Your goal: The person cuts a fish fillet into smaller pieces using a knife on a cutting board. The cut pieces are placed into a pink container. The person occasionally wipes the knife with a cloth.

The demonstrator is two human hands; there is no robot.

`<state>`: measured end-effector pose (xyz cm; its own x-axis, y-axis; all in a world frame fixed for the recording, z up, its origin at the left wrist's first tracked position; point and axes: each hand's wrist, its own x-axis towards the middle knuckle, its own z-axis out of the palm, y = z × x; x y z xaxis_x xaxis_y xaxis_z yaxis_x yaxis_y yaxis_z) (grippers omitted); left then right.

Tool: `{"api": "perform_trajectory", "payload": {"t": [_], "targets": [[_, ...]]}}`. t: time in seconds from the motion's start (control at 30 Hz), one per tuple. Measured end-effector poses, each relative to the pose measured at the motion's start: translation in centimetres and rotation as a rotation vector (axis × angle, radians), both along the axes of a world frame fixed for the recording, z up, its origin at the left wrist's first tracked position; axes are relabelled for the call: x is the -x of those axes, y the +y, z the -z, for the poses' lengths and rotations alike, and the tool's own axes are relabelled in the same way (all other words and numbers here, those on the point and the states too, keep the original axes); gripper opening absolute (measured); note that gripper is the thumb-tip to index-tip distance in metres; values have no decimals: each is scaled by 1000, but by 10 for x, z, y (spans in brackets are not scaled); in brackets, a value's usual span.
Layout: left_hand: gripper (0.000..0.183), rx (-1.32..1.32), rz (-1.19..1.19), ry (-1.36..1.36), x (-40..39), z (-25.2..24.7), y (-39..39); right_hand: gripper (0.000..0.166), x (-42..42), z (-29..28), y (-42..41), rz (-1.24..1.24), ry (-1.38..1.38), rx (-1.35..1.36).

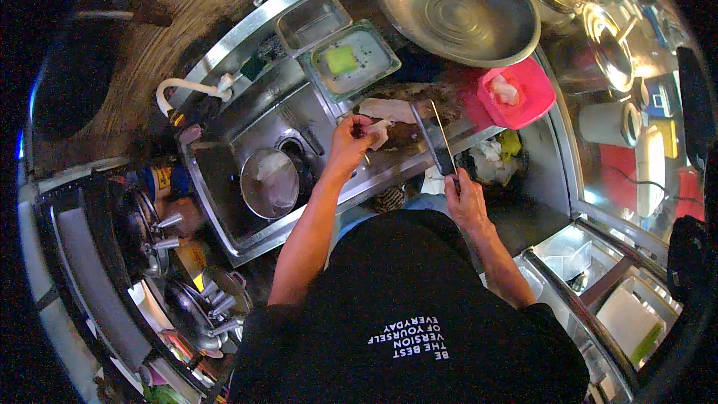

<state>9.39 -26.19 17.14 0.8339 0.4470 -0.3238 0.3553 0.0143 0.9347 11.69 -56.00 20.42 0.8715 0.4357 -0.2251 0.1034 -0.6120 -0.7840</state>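
Observation:
My left hand point(349, 143) pinches a small pale piece of what looks like raw meat or fat point(380, 133) over a dark, wet cutting board point(401, 137). A longer pale strip point(387, 109) lies on the board just beyond my fingers. In my right hand point(466, 200) is the handle of a broad-bladed kitchen knife point(435, 137). Its blade points away from me, with the tip close to the strip's right end. Right of the board, a bright pink plastic container point(519, 109) holds a whitish lump point(504, 90).
To the left, a steel sink point(224, 165) contains a round metal bowl or strainer point(269, 184). A tub point(359, 87) of cloudy liquid holds a yellow-green sponge point(341, 60). Behind the board stands a large steel basin point(457, 11). Pans point(193, 308) hang at lower left.

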Motion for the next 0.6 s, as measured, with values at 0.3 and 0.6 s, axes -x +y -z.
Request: {"api": "perform_trajectory", "payload": {"t": [0.3, 0.6], "targets": [[45, -955, 175, -71, 0, 22, -13, 22, 0, 16, -26, 130, 54, 45], [37, -1002, 295, 124, -20, 34, -34, 25, -5, 18, -37, 153, 46, 32]]}}
